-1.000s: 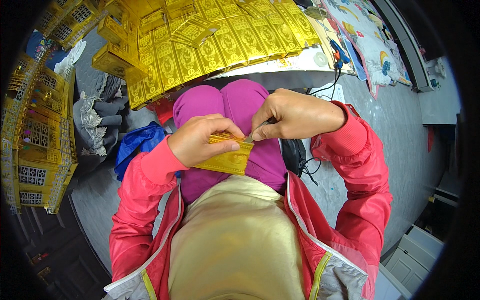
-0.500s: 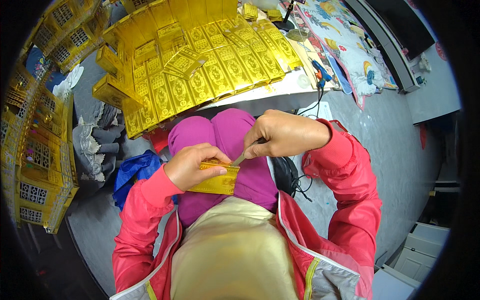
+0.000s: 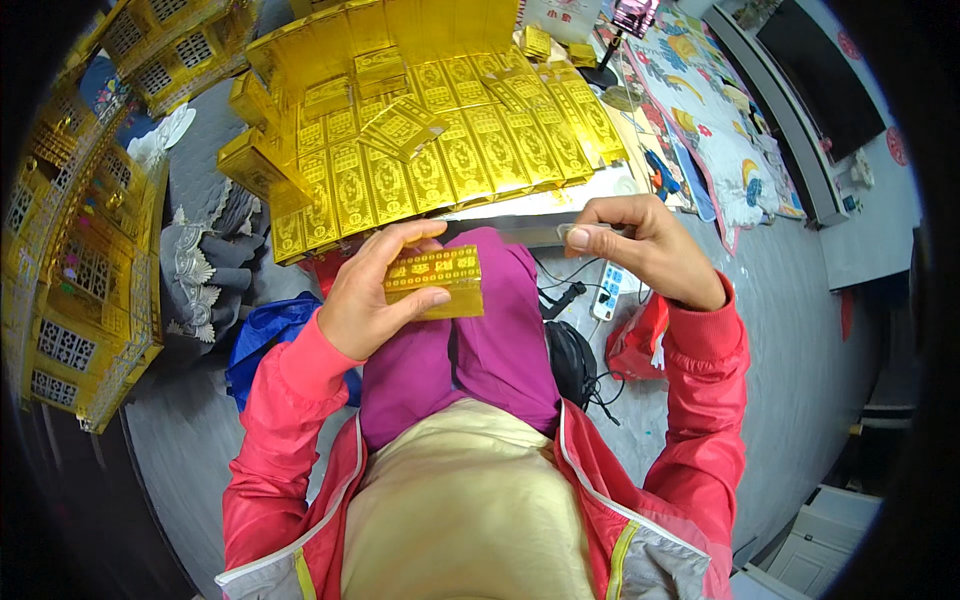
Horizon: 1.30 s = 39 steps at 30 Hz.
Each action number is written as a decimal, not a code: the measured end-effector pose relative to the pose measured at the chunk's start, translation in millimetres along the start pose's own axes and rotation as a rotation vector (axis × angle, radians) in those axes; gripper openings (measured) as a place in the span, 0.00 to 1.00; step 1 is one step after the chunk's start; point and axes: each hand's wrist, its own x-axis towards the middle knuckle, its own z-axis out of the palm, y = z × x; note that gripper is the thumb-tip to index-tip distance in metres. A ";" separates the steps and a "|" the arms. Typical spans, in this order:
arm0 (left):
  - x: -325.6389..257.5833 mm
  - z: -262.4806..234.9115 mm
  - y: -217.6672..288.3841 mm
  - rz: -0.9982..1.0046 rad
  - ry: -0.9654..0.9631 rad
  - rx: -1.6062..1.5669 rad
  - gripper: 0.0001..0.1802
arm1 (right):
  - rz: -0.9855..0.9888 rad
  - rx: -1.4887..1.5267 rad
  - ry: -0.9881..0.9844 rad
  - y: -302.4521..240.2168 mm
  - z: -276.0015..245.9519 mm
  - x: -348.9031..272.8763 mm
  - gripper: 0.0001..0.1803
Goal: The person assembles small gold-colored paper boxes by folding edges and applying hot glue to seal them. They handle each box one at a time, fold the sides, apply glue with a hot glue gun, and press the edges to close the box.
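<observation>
My left hand (image 3: 385, 285) grips a small gold foil box (image 3: 450, 270) by its left end, thumb on the near side and fingers on the far side. The box is above my purple-clad thighs. To its right my right hand (image 3: 640, 245) is pinched shut on a thin see-through strip (image 3: 520, 232), which stretches left toward the box. Whether the strip touches the box I cannot tell. Beyond my knees, embossed gold foil panels (image 3: 430, 180) cover a white table, with a loose gold piece (image 3: 402, 130) lying on them.
Gold house-shaped models (image 3: 85, 290) stand at the left beside a grey lace-trimmed cloth (image 3: 195, 270). A blue bag (image 3: 265, 345), a black bag (image 3: 570, 365), a red bag (image 3: 640, 340) and a power strip (image 3: 608, 290) lie on the floor. A blue-handled tool (image 3: 660, 175) is at the table's right edge.
My right hand has moved away from the box, up and right, with the strip drawn out. My left hand has raised the box and turned its printed face into view.
</observation>
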 end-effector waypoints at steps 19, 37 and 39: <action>-1.2 14.1 2.4 0.445 0.329 0.427 0.43 | -0.070 0.767 0.444 24.7 126.8 20.9 0.09; 4.4 -14.7 9.4 0.312 0.011 0.337 0.29 | -0.297 0.443 0.298 59.2 125.2 8.3 0.11; 3.7 -12.0 9.2 0.312 0.046 0.392 0.30 | -0.279 0.466 0.319 58.9 125.8 7.4 0.11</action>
